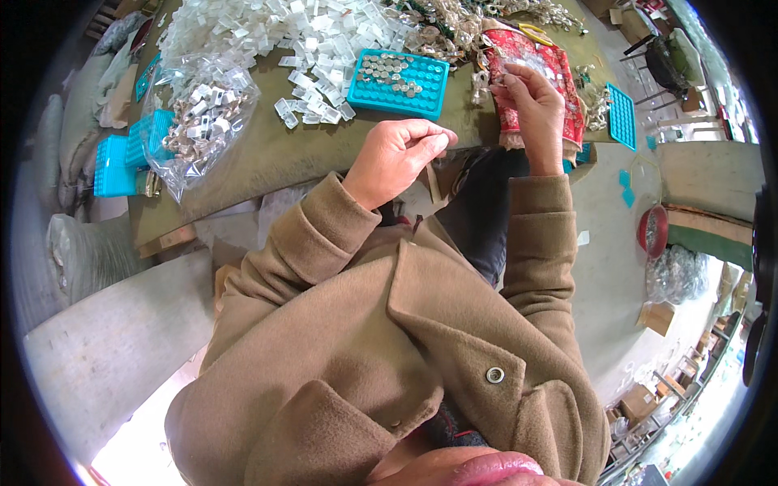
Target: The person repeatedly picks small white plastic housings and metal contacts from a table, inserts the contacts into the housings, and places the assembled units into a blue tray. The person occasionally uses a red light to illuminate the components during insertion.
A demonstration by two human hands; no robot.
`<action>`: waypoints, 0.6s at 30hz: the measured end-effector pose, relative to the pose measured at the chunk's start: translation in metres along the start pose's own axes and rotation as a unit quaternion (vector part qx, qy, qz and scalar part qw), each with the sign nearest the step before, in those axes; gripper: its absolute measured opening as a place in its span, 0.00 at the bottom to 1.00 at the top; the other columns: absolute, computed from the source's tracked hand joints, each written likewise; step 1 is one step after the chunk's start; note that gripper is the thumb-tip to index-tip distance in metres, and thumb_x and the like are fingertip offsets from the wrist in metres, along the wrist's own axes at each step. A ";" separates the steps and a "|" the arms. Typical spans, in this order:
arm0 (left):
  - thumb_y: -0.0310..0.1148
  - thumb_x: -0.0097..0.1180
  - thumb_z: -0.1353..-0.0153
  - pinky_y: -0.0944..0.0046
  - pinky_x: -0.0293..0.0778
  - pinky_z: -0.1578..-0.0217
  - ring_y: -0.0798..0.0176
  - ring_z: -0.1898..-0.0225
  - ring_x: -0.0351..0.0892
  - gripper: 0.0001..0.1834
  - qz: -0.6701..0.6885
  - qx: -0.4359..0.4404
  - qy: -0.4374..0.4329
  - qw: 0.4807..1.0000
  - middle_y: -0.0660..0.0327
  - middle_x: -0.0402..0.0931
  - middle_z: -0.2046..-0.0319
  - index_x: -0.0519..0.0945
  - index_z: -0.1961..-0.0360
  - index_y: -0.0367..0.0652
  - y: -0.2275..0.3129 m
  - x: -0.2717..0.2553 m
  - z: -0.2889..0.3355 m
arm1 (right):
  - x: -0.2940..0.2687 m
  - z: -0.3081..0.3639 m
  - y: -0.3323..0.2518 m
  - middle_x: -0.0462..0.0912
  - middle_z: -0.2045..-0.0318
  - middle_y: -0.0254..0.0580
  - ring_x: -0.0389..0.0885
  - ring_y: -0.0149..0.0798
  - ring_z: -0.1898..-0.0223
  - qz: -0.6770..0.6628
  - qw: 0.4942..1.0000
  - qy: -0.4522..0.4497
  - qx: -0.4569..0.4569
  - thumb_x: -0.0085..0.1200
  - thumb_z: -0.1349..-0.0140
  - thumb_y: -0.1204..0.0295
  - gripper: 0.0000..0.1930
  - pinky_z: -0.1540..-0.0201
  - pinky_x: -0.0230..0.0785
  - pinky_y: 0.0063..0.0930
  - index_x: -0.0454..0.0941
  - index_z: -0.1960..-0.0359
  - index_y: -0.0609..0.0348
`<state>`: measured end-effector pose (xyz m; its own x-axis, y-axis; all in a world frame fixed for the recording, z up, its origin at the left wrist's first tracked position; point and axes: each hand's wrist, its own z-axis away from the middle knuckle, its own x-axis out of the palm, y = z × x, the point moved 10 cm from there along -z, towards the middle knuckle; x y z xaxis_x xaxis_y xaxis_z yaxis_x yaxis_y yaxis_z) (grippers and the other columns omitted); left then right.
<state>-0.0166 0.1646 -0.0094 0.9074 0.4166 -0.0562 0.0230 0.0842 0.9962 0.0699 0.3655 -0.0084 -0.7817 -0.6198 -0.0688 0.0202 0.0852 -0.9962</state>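
My left hand [397, 154] hovers over the near edge of the olive table [267, 154], fingers curled in, thumb and forefinger pinched; whether a small piece sits between them I cannot tell. My right hand [531, 101] is raised above a red patterned cloth [559, 73] and pinches a small clear plastic part [496, 79] at its fingertips. Just beyond my left hand lies a turquoise tray [401, 83] with rows of sockets, several holding small metal pieces. Both sleeves are tan coat wool.
A heap of clear plastic pieces [292, 32] covers the table's far side. A clear bag of parts [203, 121] and blue trays [121, 158] sit at the left. Another turquoise tray [621, 115] leans at the right. A red basin [653, 229] stands on the floor.
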 end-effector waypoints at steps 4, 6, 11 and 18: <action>0.30 0.53 0.31 0.70 0.77 0.56 0.72 0.60 0.80 0.12 -0.023 0.001 -0.007 1.000 0.62 0.84 0.59 0.83 0.54 0.34 -0.001 0.000 -0.005 | -0.002 0.000 0.001 0.85 0.64 0.39 0.85 0.29 0.64 0.007 1.000 0.003 -0.010 0.55 0.32 0.73 0.11 0.62 0.78 0.19 0.81 0.52 0.66; 0.29 0.53 0.31 0.70 0.77 0.55 0.71 0.59 0.80 0.12 0.037 0.011 0.019 0.999 0.61 0.83 0.57 0.82 0.51 0.35 0.001 -0.003 -0.009 | -0.005 0.002 0.006 0.86 0.63 0.39 0.85 0.30 0.64 -0.137 0.990 0.016 0.011 0.56 0.33 0.73 0.11 0.62 0.78 0.19 0.81 0.53 0.66; 0.29 0.54 0.32 0.69 0.78 0.55 0.69 0.57 0.82 0.16 0.094 0.049 0.041 0.994 0.59 0.80 0.51 0.77 0.44 0.37 0.011 -0.003 -0.024 | -0.006 0.009 0.004 0.85 0.62 0.45 0.87 0.36 0.61 -0.162 0.985 0.048 -0.023 0.52 0.31 0.77 0.09 0.61 0.81 0.23 0.79 0.54 0.69; 0.27 0.59 0.36 0.71 0.80 0.69 0.66 0.64 0.85 0.29 0.051 -0.041 0.081 0.995 0.54 0.78 0.51 0.67 0.35 0.38 -0.001 0.007 -0.042 | 0.000 0.014 0.019 0.84 0.59 0.50 0.87 0.40 0.59 -0.290 0.955 0.066 0.006 0.51 0.31 0.78 0.10 0.58 0.82 0.27 0.76 0.51 0.71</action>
<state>-0.0279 0.2050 -0.0140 0.8237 0.5664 0.0279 -0.1058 0.1052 0.9888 0.0792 0.3561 -0.0283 -0.7357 -0.4562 0.5007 -0.4327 -0.2521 -0.8656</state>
